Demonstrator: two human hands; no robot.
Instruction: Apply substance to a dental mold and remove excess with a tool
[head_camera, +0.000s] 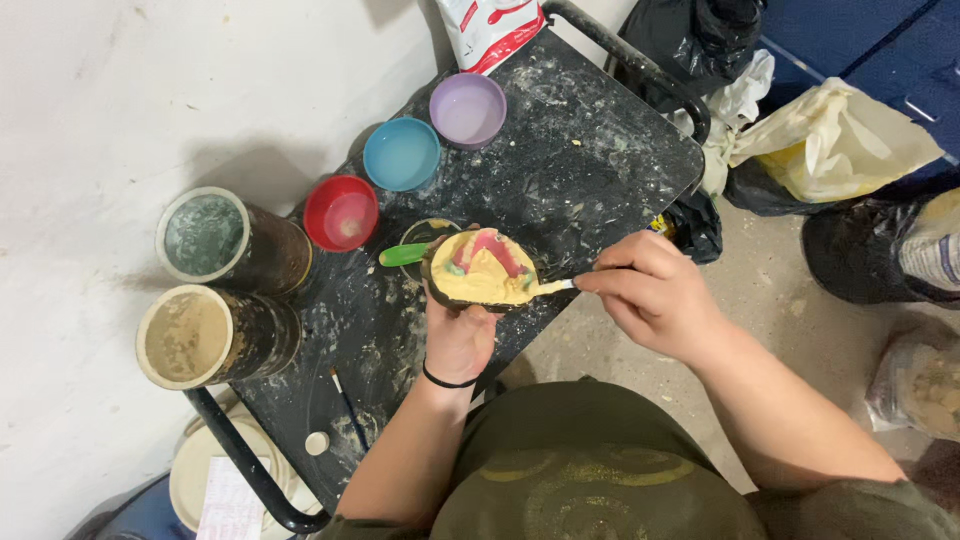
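Note:
My left hand (458, 338) holds a dark mould (482, 272) from below; it is filled with pale yellow paste around a pink U-shaped piece. My right hand (655, 295) grips a thin metal spatula (556, 287) whose tip, coated in yellow paste, touches the mould's right edge. A green-handled tool (403, 254) lies across a small dark cup just behind the mould.
A black, plaster-spattered cart top (560, 140) carries a red bowl (341, 213), a blue bowl (401, 154), a purple bowl (467, 109), two tall dirty containers (215, 335), and a thin brush (347, 402). Plastic bags (830, 140) lie on the floor at right.

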